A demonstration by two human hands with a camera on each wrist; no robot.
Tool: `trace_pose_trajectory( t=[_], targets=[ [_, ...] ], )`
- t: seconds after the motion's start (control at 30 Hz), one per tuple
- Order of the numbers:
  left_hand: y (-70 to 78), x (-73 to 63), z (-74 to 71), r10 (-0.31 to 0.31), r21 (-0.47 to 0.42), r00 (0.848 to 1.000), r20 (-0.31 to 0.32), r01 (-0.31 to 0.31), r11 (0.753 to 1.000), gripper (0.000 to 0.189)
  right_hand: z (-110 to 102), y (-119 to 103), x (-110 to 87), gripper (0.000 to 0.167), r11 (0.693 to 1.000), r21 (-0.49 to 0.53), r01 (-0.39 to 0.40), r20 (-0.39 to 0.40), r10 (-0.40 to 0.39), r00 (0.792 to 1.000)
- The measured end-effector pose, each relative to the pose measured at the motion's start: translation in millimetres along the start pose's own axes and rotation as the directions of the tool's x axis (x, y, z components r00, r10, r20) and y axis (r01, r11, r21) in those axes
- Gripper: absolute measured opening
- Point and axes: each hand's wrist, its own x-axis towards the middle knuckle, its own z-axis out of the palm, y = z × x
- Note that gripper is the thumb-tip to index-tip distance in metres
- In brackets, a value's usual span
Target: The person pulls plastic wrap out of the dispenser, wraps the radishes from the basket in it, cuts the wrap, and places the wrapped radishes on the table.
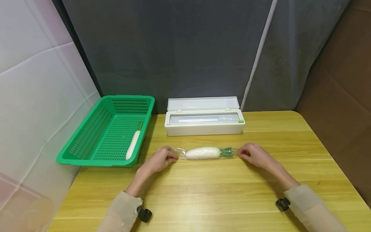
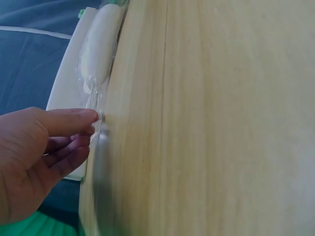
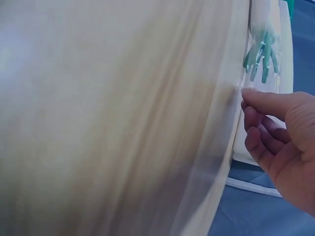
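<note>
A white radish (image 1: 203, 153) with cut green stems lies wrapped in clear plastic film (image 1: 181, 152) at the middle of the table. My left hand (image 1: 164, 158) pinches the film's twisted end beside the root tip. At the other end, by the stems (image 3: 262, 56), my right hand (image 1: 254, 155) pinches the film between thumb and fingertips. In the left wrist view the film runs as a narrow strip from the radish to the thumb of the left hand (image 2: 54, 142). Behind the radish stands a white film dispenser box (image 1: 204, 130), its lid (image 1: 203, 103) raised.
To the left, a green plastic basket (image 1: 107, 162) holds another white radish (image 1: 133, 145) with green stems. A dark cloth (image 1: 174, 58) hangs behind the wooden table (image 1: 203, 199). A white sheet (image 1: 37, 96) is on the left side and a brown panel (image 1: 339, 90) on the right.
</note>
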Motion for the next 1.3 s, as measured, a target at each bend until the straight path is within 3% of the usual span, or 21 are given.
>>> trace_pose_trajectory(
  t=[0.23,0.43,0.6,0.77,0.93,1.13,1.3],
  targets=[
    [1.0,-5.8,-4.2,-0.088,-0.064,0.995,-0.045,0.085,0.994,0.012,-5.6,0.9,-6.4,0.006,0.998,0.025,-0.063,-0.022,0.064,0.998],
    [3.7,-7.8,-7.9,-0.108,-0.108,0.987,-0.119,0.096,0.989,0.012,-10.8,-4.4,-6.4,0.007,0.992,0.019,-0.121,-0.14,0.123,0.982],
    [8.2,-2.9,-5.4,-0.089,-0.117,0.981,-0.173,0.069,0.991,0.016,-10.9,-12.6,-1.7,0.007,0.996,0.01,-0.092,-0.22,0.092,0.971],
    [12.5,4.4,-0.9,-0.08,-0.077,0.975,-0.205,0.065,0.995,0.027,-6.8,-17.4,5.2,0.017,0.999,-0.001,-0.038,-0.184,0.037,0.982],
    [16.5,10.5,3.0,-0.09,-0.033,0.981,-0.173,0.086,0.996,0.037,-2.2,-20.7,9.2,0.03,1.0,-0.004,-0.024,-0.113,0.023,0.993],
    [17.8,17.9,8.5,-0.064,-0.022,0.994,-0.087,0.062,0.998,0.052,3.0,-23.2,13.1,0.046,1.0,0.0,-0.026,-0.04,0.026,0.999],
    [17.5,20.0,13.6,-0.1,-0.026,0.995,-0.015,0.099,0.995,0.059,4.3,-24.3,13.3,0.054,0.999,0.001,-0.049,0.012,0.049,0.999]
  ],
)
